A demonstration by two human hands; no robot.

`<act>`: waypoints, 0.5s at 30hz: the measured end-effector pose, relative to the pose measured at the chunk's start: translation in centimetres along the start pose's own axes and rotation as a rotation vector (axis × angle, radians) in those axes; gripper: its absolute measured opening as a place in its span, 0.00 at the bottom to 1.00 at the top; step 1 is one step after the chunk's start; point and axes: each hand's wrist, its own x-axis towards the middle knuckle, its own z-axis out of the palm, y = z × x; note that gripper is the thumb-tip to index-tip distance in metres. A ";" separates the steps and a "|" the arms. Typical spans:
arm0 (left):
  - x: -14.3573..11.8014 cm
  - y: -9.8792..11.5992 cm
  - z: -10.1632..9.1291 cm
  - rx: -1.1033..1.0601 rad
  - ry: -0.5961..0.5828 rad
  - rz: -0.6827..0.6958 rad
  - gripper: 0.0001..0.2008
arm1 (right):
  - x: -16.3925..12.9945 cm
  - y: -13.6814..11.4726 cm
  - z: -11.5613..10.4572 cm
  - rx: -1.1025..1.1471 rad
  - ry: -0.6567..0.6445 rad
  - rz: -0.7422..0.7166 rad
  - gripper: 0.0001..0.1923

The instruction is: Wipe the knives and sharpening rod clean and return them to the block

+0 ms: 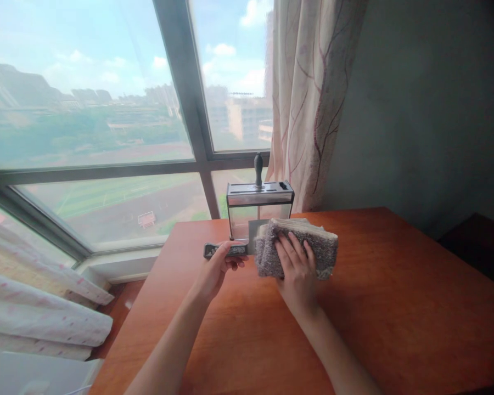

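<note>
My left hand (221,267) grips the dark patterned handle of a knife (253,230), held level above the table. The knife's broad grey blade points right, and most of it is hidden behind a folded grey towel (325,247). My right hand (297,269) holds that towel with its fingers laid over the front, against the blade; its thumb is hidden. Just behind the blade stands a clear-sided knife block (260,189) with a metal top. One dark knife handle (258,169) sticks up out of its slots.
The brown wooden table (239,340) reaches toward the window frame (197,109). A patterned curtain (308,99) hangs behind the table's far edge, beside a grey wall (415,109). More curtain fabric (45,312) lies at the lower left, above a white surface (33,378).
</note>
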 end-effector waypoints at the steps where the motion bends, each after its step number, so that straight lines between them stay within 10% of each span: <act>1: 0.0 -0.2 0.0 -0.006 -0.004 0.001 0.18 | 0.0 -0.6 0.1 0.016 -0.017 -0.038 0.30; 15: -0.4 1.5 -0.6 0.041 -0.008 0.042 0.19 | -0.1 3.0 0.1 0.029 0.121 0.126 0.34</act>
